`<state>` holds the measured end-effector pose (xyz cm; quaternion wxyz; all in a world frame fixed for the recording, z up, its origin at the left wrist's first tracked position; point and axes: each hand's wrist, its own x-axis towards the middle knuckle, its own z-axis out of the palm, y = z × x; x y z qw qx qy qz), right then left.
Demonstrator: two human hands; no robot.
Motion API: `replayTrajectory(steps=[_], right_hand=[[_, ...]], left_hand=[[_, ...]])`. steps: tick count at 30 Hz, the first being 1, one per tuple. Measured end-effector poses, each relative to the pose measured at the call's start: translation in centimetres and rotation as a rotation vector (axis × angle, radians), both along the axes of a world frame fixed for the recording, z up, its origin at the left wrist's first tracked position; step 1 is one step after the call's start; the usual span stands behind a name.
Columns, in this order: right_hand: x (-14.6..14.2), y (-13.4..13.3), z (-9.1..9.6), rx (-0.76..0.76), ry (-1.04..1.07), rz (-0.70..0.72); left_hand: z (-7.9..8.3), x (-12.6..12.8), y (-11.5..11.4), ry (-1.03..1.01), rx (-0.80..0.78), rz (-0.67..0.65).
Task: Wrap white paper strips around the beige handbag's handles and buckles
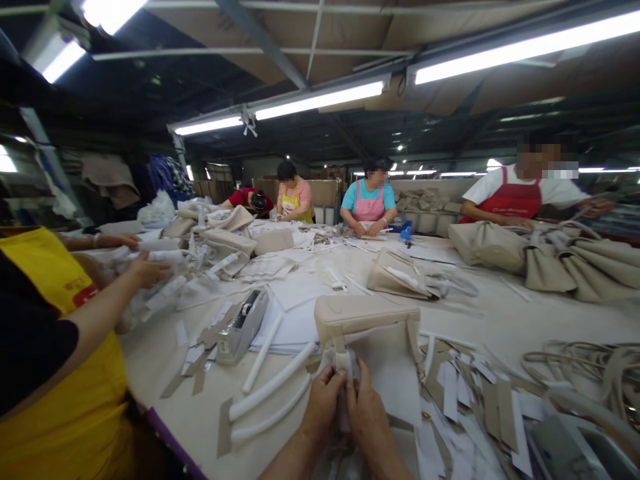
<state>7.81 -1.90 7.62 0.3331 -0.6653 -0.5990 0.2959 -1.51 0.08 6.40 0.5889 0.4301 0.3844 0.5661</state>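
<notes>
A beige handbag (367, 312) lies on the table right in front of me, with a pale sheet-like panel (397, 373) on its near side. Both my hands meet at a strap wrapped in thin white wrapping (343, 360) by the bag's left end. My left hand (320, 407) pinches the wrapping from the left, thumb and fingers closed. From the right, my right hand (367, 413) grips the same wrapped strap with bent fingers. White padded tubes (273, 387) curve out just left of my hands.
A grey tape dispenser (243, 327) stands left, beside white sheets (290, 320). Card strips (457, 387) and coiled straps (590, 367) lie right. Beige bags (500, 250) occupy the far right. A co-worker in a yellow apron (60, 347) is close on the left; several others work across the table.
</notes>
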Motion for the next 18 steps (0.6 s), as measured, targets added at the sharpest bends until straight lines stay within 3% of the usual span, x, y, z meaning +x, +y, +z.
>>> replayTrajectory(steps=[6,13,18], right_hand=[[0.0,-0.4,0.2,0.049,-0.007,-0.004],[0.3,-1.2,0.9,0.073,-0.077,0.023],[3.2,-3.0,4.0,0.229,-0.153,0.104]], left_hand=[[-0.7,0.1,0.1,-0.042,-0.004,-0.028],[-0.6,0.4,0.3,-0.01,-0.115,0.052],[-0.4,0.6,0.3,-0.008,-0.171,0.032]])
